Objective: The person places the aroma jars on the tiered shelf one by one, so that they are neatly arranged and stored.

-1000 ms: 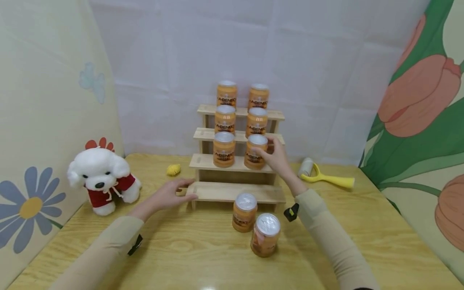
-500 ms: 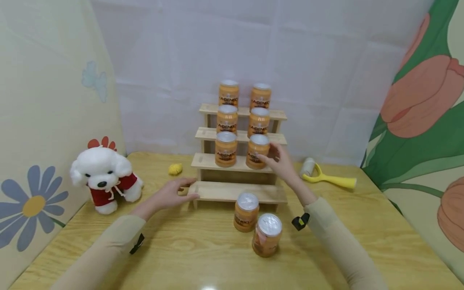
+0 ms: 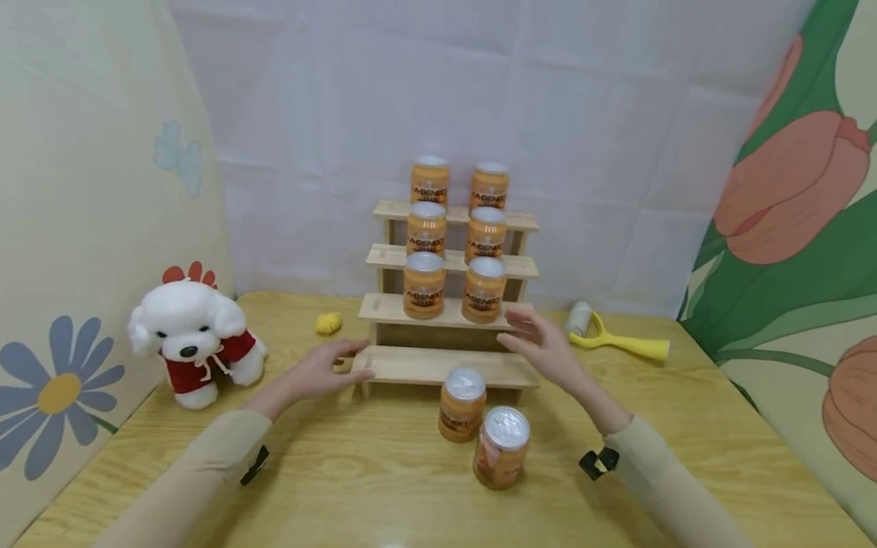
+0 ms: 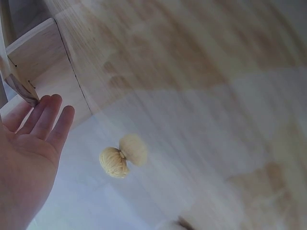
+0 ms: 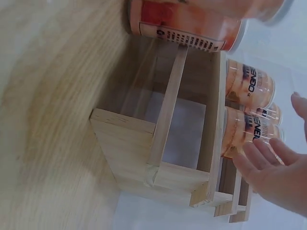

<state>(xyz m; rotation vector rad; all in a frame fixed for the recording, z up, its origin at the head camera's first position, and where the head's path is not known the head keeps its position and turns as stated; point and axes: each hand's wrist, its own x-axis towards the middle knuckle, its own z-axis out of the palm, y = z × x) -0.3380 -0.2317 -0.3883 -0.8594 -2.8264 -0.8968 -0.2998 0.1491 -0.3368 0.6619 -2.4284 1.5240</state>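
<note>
In the head view, a tiered wooden display stand [image 3: 445, 364] bears orange cans in pairs on its three upper steps. My left hand [image 3: 317, 374] holds the left end of the lowest step, thumb at its front edge and fingers at the back. In the left wrist view those fingers [image 4: 45, 117] touch the wood; the thumb is hidden. My right hand [image 3: 544, 352] is apart from the nearest can [image 3: 483, 291], just below and right of it, fingers spread and holding nothing. Two more cans stand on the table, one [image 3: 462, 405] close before the stand, another [image 3: 502, 449] nearer me.
A white plush dog [image 3: 188, 335] in red sits at the left. A small yellow ball of yarn [image 3: 328, 323] lies left of the stand. To the right lies a yellow-handled roller [image 3: 620, 341]. A white cloth [image 3: 582, 152] hangs behind the table [image 3: 342, 472].
My right hand has let go of the right can on the third step and drawn back down and to the right. The can stays standing there. My left hand keeps its place.
</note>
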